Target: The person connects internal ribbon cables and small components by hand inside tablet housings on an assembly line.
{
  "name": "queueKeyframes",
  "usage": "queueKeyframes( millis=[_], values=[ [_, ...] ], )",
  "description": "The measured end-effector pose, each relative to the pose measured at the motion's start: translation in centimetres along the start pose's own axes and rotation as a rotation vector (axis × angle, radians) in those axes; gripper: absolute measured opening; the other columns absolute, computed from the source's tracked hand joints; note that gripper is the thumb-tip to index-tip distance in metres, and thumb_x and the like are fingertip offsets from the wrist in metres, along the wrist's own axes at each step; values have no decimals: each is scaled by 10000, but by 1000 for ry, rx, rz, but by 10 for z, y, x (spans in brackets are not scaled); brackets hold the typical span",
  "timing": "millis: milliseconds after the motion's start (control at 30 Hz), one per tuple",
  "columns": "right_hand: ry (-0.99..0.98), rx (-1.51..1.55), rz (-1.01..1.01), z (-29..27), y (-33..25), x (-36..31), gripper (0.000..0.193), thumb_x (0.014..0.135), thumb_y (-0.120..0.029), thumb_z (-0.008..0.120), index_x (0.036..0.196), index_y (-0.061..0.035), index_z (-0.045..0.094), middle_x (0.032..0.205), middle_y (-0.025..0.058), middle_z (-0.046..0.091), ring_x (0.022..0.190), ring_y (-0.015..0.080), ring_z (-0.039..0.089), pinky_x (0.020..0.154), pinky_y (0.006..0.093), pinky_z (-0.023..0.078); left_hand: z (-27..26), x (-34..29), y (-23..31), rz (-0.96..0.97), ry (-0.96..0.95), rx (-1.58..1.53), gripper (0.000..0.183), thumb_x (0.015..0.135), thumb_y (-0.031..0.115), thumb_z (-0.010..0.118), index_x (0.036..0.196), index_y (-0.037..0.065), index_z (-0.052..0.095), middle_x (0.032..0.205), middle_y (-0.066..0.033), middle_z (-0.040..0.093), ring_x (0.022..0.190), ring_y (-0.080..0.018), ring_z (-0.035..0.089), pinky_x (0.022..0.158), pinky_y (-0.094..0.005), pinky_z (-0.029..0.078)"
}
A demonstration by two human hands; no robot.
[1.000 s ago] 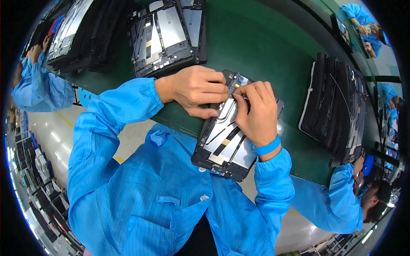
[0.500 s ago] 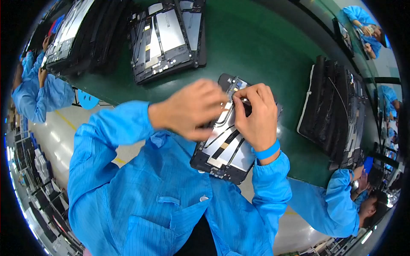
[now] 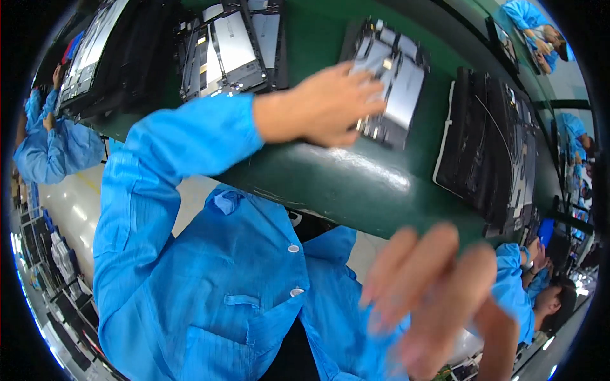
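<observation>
An opened tablet [image 3: 406, 92] with silver batteries and dark edges lies on the green table ahead of me. My left hand [image 3: 327, 105] reaches across to it, its fingers stretched out and slightly spread over the tablet's left side. Part of that side is hidden beneath the fingers. Close to the camera at the lower right is my right hand [image 3: 438, 295], raised off the table and smeared by motion. Its bent fingers stand apart, and I can make out nothing in them.
Opened tablets [image 3: 232, 47] lie stacked left of my left hand. A row of dark tablet parts [image 3: 489, 143] stands at the right, and another dark stack [image 3: 95, 57] at the far left. The green table's [image 3: 305, 168] front edge runs before me. Co-workers in blue sit at both sides.
The opened tablet, earlier at the table's front edge under both hands, now lies farther away. My left hand has moved forward with it. My right hand has left it and come up toward the camera.
</observation>
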State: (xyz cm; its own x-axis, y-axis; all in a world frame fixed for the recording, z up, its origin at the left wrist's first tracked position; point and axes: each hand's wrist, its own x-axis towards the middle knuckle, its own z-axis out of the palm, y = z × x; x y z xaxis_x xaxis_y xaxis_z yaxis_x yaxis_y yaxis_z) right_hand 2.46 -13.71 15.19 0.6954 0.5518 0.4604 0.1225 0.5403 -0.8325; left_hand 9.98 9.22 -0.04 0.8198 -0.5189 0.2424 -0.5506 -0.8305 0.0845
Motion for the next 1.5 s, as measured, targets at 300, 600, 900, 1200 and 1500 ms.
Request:
queueKeyframes(
  millis=[300, 600, 900, 1200, 1500],
  values=[
    [143, 192, -67, 25, -19, -36, 404, 908, 46, 595, 1142, -273, 678, 1125, 191, 760, 799, 248, 598, 637, 346, 462, 13, 125, -148, -307, 61, 312, 321, 883, 228, 738, 1173, 100, 789, 1183, -174, 785, 1159, -370, 741, 929, -530, 595],
    [478, -1070, -505, -141, -35, -55, 396, 988, -153, 764, 1365, -107, 652, 1323, 159, 659, 1113, 336, 630, 885, 433, 545, -41, 34, -44, -331, 117, -47, 381, 1040, 245, 712, 1383, 79, 705, 1276, -188, 745, 1232, -403, 707, 1072, -495, 571],
    [802, -1379, 685, -312, -93, -69, 684, 1130, -582, 646, 1391, 48, 697, 925, 75, 710, 743, 157, 659, 603, 305, 539, -42, 171, 27, -276, -25, -1127, 712, 1058, 414, 790, 1510, -91, 572, 1168, -255, 801, 1049, -259, 805, 838, -390, 680],
    [965, -1082, 368, -244, -48, -50, 695, 946, -436, 943, 1335, 61, 654, 934, 63, 741, 720, 92, 635, 546, 244, 453, -16, 227, 62, -619, 240, -1321, 1160, 839, 290, 943, 1588, -167, 185, 1333, -331, 698, 841, -335, 827, 757, -366, 692],
    [807, -1118, 80, -186, -28, -48, 438, 1054, -192, 829, 1423, 16, 716, 892, -28, 660, 790, 46, 547, 687, 225, 405, -33, 170, 51, -361, 558, -1256, 1087, 913, 198, 901, 1647, -114, 161, 1155, -222, 762, 942, -243, 748, 877, -371, 603]
  ],
)
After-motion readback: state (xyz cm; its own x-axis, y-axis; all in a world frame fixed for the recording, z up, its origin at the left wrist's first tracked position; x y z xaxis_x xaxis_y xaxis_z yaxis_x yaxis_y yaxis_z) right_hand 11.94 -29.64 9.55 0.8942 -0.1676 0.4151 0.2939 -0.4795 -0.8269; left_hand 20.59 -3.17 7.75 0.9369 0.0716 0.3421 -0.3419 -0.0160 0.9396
